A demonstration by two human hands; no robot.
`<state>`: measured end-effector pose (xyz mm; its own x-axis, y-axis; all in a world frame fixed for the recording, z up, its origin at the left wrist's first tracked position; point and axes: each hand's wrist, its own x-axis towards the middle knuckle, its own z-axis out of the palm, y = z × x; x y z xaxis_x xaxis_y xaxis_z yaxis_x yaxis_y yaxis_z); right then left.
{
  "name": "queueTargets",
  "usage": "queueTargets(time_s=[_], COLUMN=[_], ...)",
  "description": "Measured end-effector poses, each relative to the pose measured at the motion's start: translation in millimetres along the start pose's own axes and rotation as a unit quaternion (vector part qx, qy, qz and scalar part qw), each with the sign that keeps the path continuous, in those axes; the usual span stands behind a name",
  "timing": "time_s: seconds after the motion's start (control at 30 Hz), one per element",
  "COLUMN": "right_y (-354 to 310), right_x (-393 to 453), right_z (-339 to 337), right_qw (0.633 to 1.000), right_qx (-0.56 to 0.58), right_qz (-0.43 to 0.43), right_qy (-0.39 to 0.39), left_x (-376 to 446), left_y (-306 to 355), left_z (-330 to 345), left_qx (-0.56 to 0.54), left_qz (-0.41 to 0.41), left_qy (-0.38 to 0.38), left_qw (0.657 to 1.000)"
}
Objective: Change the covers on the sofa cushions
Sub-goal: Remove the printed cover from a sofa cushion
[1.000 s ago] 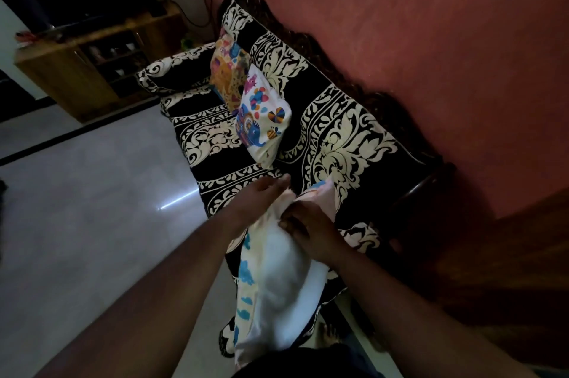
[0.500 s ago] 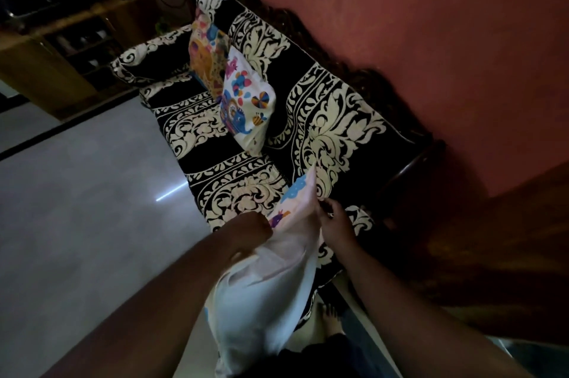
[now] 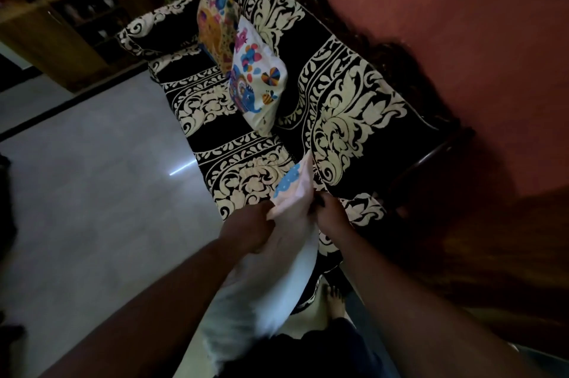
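So this is mid cover-swap. The person stands at the near end of the sofa (image 3: 338, 94) holding a white cushion (image 3: 277, 279) out over the seat edge, lower end hanging down toward their body. The left hand (image 3: 249, 230) has its grip bunched on the cushion's left side near the top, fingers curled into the fabric. The right hand (image 3: 331, 214) pinches the right side of the patterned cover (image 3: 292, 183), whose free end with a blue print sticks up toward the sofa's backrest.

Can't honestly tell if the cover is going on or coming off, but my guess is a hand on each side of the opening is there to keep it spread while the stuffing slides through. Holding it in the air probably lets the cushion's weight help too.

Further along the seat, two more cushions lean on the backrest: a white cartoon-print cushion (image 3: 257, 82) and an orange patterned cushion (image 3: 215, 23) beyond it, touching each other. Look already covered to me. Past the far end of the sofa there's a wooden cabinet (image 3: 61, 36).
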<state>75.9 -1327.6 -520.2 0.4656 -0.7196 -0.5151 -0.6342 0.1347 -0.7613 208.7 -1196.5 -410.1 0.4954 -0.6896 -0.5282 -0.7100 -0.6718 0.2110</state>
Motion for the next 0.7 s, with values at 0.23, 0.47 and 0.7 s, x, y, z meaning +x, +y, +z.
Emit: queueTargets(time_s=[0.23, 0.47, 0.7], right_y=[-28.6, -31.0, -4.9], right_x=[17.9, 10.7, -21.4], right_z=[-17.6, -32.4, -7.0], right_qw=[0.997, 0.991, 0.996], right_qx=[-0.07, -0.03, 0.062], right_qz=[-0.011, -0.067, -0.062], right_qy=[-0.002, 0.111, 0.036], left_x=[-1.8, 4.1, 38.0], left_y=[-19.1, -14.1, 33.8], left_z=[-12.9, -17.5, -9.1], left_qx=[-0.21, -0.376, -0.237], left_qz=[0.046, -0.03, 0.028], left_qy=[0.021, -0.102, -0.14], left_qw=[0.976, 0.921, 0.961])
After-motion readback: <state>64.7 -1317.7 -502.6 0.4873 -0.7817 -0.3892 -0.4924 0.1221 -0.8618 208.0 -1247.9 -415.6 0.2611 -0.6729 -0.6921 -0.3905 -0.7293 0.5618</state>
